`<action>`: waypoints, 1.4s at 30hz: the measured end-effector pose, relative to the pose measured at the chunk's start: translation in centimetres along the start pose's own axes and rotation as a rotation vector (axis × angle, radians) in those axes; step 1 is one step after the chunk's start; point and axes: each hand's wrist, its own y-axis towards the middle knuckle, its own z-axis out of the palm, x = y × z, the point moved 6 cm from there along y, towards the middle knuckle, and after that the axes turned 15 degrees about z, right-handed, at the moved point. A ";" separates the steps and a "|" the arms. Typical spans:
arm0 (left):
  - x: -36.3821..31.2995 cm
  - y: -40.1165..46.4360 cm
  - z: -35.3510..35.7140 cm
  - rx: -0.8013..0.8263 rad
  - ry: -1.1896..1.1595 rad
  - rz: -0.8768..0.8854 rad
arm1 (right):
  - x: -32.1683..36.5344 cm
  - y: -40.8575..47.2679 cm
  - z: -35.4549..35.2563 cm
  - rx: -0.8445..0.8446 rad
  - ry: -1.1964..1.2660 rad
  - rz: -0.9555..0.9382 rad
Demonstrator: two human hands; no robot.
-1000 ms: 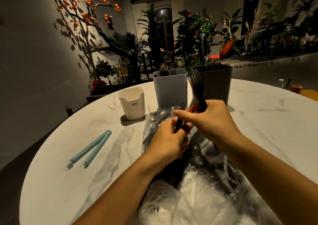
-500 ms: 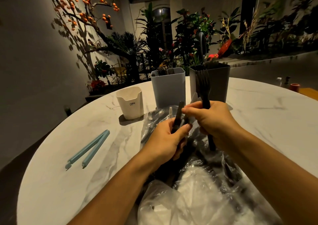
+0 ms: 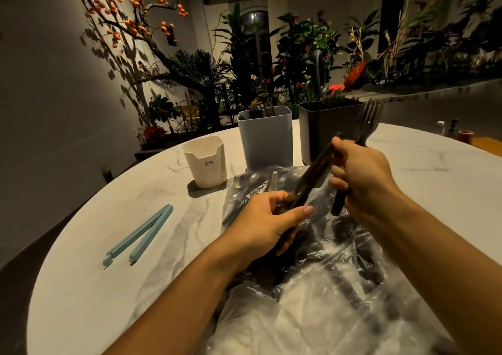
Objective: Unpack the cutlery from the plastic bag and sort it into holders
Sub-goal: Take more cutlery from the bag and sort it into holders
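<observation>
A clear plastic bag (image 3: 320, 305) with dark cutlery inside lies crumpled on the marble table in front of me. My left hand (image 3: 267, 223) grips a dark cutlery piece (image 3: 312, 180) that slants up to the right out of the bag. My right hand (image 3: 361, 176) holds black forks (image 3: 368, 122), tines up and blurred, and its fingertips touch the top of the slanted piece. Behind stand three holders: a cream one (image 3: 206, 161), a light grey one (image 3: 266, 137) with cutlery in it, and a dark grey one (image 3: 326, 129).
A pale blue bag clip (image 3: 140, 236) lies open on the table (image 3: 434, 180) to the left. Small bottles and an orange cup (image 3: 465, 136) stand at the far right edge. Plants and a wall line the background.
My right hand rose and moved right with the forks. The piece in my left hand came further out of the bag, slanting up toward the right hand.
</observation>
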 end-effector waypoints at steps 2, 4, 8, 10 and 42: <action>0.1 0.0 -0.1 -0.009 -0.021 -0.009 | 0.2 0.1 -0.3 -0.029 0.045 -0.020; 0.1 0.1 -0.3 -0.023 -0.033 -0.009 | 0.3 0.1 -0.5 -0.062 0.045 -0.036; 0.3 0.2 -0.8 -0.052 -0.064 -0.004 | 0.2 0.0 -0.4 -0.071 0.032 -0.043; 0.4 0.2 -0.9 -0.053 -0.071 -0.004 | 0.1 0.0 -0.3 -0.065 0.032 -0.043; -1.3 0.5 -4.1 -0.615 -0.563 0.184 | -0.7 -1.7 1.4 0.127 -0.216 -0.136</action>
